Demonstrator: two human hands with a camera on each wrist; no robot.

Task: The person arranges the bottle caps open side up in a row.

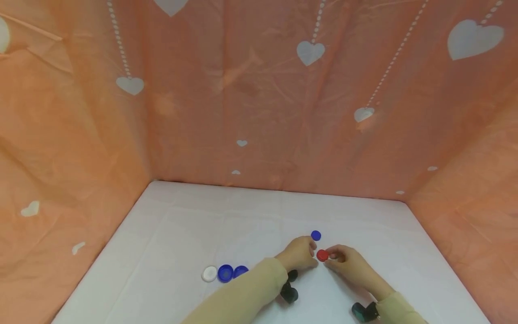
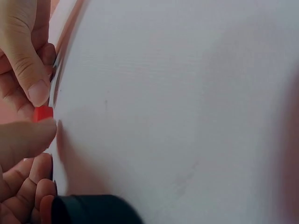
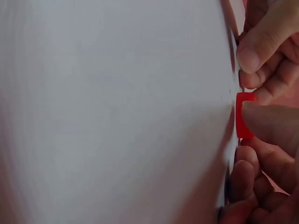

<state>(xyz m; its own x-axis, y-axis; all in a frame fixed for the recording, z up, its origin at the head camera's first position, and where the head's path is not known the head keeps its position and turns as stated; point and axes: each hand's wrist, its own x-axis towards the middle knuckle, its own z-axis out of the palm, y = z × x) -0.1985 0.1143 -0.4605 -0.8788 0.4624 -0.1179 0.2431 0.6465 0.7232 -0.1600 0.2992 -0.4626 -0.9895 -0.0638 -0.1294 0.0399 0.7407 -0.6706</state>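
Between thumb and fingers, my right hand (image 1: 351, 266) pinches a small red bottle cap (image 1: 322, 255) by its right side. In the right wrist view the right thumb lies over the cap's red side (image 3: 241, 126). My left hand (image 1: 298, 254) is close on the cap's other side, thumb and fingers parted. Its thumb (image 3: 250, 59) shows a little apart from the cap in that view. Just beyond the left fingers, a blue cap (image 1: 316, 235) lies on the white table (image 1: 194, 216).
Left of the left forearm, a white cap (image 1: 209, 273) and a blue cap (image 1: 225, 273) lie in a row with another blue cap (image 1: 240, 271), which the sleeve partly covers. Orange curtains (image 1: 259, 112) with white hearts surround the table at the back and sides.
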